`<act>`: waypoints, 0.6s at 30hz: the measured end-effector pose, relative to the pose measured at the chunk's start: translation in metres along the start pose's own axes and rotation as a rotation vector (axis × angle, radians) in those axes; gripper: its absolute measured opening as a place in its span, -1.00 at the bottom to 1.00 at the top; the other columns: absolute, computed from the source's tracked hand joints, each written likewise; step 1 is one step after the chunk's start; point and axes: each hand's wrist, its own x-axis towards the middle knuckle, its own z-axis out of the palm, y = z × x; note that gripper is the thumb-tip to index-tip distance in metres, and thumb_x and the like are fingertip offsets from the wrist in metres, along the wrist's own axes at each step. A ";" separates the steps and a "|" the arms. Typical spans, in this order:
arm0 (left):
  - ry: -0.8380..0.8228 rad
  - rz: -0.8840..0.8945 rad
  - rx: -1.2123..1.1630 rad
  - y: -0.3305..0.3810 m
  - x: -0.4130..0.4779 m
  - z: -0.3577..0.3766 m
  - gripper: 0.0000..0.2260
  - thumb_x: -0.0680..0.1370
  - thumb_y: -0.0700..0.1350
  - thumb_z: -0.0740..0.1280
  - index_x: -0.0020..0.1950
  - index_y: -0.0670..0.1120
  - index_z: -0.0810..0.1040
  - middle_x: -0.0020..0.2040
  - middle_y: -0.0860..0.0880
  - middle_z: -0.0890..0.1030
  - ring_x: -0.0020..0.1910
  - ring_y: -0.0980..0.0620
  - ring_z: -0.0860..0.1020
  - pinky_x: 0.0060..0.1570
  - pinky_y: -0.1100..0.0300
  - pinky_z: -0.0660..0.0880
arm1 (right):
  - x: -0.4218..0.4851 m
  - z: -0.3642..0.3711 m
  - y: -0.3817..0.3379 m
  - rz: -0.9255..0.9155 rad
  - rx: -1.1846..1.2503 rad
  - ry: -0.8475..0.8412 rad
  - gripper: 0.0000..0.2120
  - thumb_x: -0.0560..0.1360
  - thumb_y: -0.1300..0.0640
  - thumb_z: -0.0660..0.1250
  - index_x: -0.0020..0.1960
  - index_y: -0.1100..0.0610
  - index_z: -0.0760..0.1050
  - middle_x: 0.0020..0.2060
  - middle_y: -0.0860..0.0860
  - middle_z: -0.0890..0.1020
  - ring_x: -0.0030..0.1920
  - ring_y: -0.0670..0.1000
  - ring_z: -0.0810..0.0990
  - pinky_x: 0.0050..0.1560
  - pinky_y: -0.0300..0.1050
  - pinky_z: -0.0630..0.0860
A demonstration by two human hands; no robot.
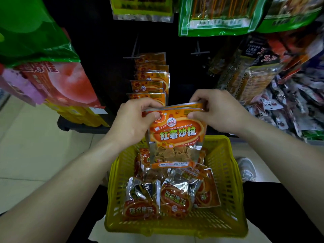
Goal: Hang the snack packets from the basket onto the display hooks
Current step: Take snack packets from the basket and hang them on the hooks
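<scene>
Left hand and right hand pinched the packet by its top corners, stretching the header flat for the hook; basket sat just below both hands

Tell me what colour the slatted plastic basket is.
The slatted plastic basket is yellow, clearest in the head view.

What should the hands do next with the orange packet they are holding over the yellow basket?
Probably carry the orange foil snack packet forward and up to the front of the hanging row of matching orange packets. The left hand and right hand pinch its top edge, above the yellow plastic basket.
</scene>
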 end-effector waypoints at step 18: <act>0.019 -0.050 -0.044 -0.003 0.003 0.001 -0.81 0.62 -0.12 0.34 0.18 0.08 0.64 0.10 0.11 0.66 0.07 0.14 0.63 -0.06 0.13 0.66 | 0.000 0.001 0.009 -0.014 0.012 0.004 -0.85 0.55 -0.06 0.35 -0.13 -0.02 0.58 -0.31 -0.11 0.65 -0.32 -0.18 0.63 -0.21 -0.05 0.62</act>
